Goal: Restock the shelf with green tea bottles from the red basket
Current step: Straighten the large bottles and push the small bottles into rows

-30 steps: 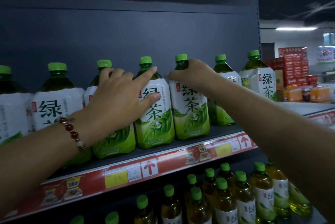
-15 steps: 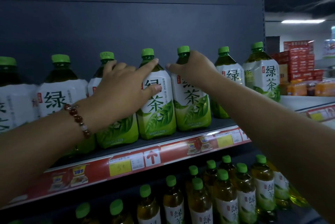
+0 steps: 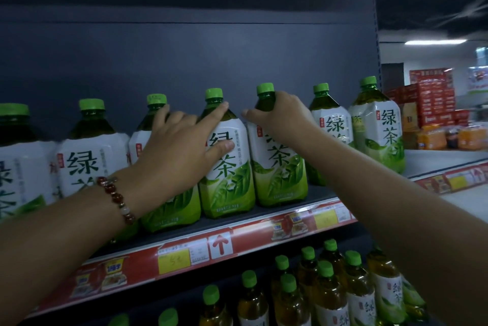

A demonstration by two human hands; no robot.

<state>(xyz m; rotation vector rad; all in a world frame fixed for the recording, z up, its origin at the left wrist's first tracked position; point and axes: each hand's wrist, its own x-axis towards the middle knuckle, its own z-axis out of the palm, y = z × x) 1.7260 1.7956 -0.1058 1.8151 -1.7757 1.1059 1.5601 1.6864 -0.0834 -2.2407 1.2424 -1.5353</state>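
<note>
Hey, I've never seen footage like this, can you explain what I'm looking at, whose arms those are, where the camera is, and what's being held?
There is no machine here. A person wears a camera on the head, so you see their own arms reaching to a store shelf. On it stands a row of big green tea bottles with green caps. The right hand curls round the neck of one bottle. The left hand, with a bead bracelet on its wrist, rests open against the next bottle. Smaller tea bottles fill the shelf below. The red basket is not in view.

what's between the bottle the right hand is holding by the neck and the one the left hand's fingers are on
Nothing in the head view: the bottle gripped by the right hand and the bottle under the left hand stand side by side on the shelf.
</note>
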